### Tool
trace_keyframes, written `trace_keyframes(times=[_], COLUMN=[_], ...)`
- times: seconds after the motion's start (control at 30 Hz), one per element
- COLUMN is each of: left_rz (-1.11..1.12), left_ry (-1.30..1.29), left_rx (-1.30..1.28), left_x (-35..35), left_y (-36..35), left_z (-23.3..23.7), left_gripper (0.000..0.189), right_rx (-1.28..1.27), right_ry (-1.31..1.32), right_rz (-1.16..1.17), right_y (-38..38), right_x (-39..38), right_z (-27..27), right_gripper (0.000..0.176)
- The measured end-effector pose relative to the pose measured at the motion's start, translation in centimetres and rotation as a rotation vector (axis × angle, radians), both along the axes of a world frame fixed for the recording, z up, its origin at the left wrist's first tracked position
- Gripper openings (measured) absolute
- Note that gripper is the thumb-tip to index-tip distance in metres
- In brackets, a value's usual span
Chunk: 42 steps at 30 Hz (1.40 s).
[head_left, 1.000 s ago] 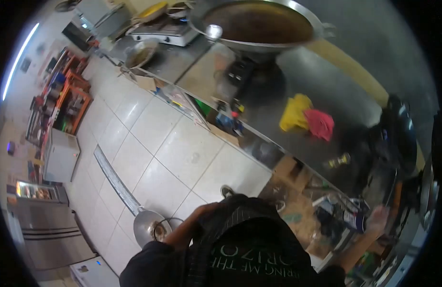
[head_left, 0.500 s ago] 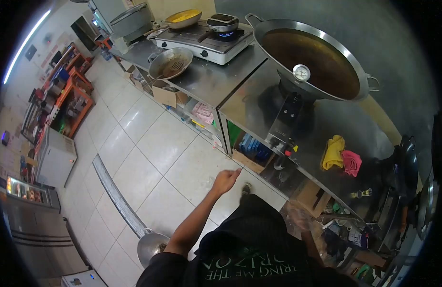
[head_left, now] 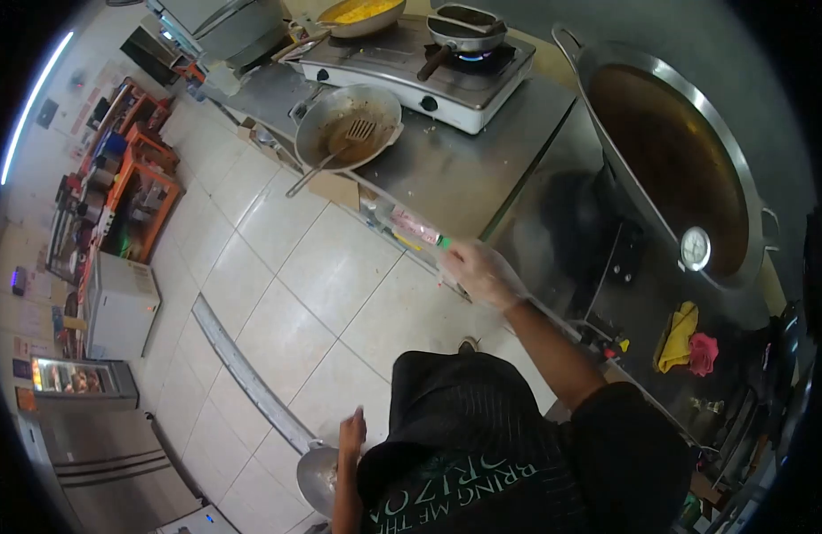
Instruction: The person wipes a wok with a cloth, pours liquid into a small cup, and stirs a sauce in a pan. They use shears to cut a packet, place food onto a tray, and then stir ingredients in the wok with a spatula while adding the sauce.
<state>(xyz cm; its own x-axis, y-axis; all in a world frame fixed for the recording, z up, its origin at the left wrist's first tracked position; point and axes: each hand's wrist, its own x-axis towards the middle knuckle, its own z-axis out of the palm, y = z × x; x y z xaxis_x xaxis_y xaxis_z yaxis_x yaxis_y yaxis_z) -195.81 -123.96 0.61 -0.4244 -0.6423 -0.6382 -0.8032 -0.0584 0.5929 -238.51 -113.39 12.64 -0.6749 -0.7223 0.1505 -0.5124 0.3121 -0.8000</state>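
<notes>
My right hand (head_left: 479, 272), in a clear plastic glove, reaches over the counter's front edge with its fingers curled; what it holds, if anything, is hidden. Low in the view, my bare left hand (head_left: 352, 431) is beside my body with its fingers pressed together, above a metal wok (head_left: 318, 481). On the counter (head_left: 455, 191), a pan (head_left: 375, 109) holds a slotted spatula (head_left: 359, 131). Behind it stands a two-burner stove (head_left: 478, 105), with a small dark-handled pan (head_left: 464, 37) over a blue flame and a pan of yellow food (head_left: 358, 12).
A large wok of brown liquid (head_left: 664, 151) with a dial thermometer (head_left: 695, 248) stands at the right. Yellow and pink cloths (head_left: 677, 338) lie near it. A glass-front display (head_left: 71, 376), a white chest (head_left: 124, 305) and orange shelving (head_left: 142, 209) line the left.
My gloved right hand has come up and forward to the counter edge. My left hand has dropped back toward my body. The view has shifted, bringing the stove and spatula pan closer.
</notes>
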Motion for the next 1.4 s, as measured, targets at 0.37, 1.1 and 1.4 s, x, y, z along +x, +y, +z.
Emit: trace_keyframes(times=[0.37,1.1,1.4], left_rz=[-0.078,-0.220,-0.255], left_ry=[0.397,0.264,0.217], left_rx=[0.472,1.148,1.157], left_x=[-24.0,-67.1,-69.6], left_y=[-18.2,-26.4,-24.3], left_z=[11.6,19.2,18.5], left_gripper=[0.040,0.024,0.030], right_rx=[0.120,0.161,-0.035], right_ry=[0.423,0.423,-0.092], right_rz=[-0.533,-1.253,-0.964], right_y=[-21.5,-16.3,-17.8], right_x=[-23.0,-32.9,-43.5], right_z=[-6.0,13.6,14.9], right_gripper=[0.023,0.035,0.029])
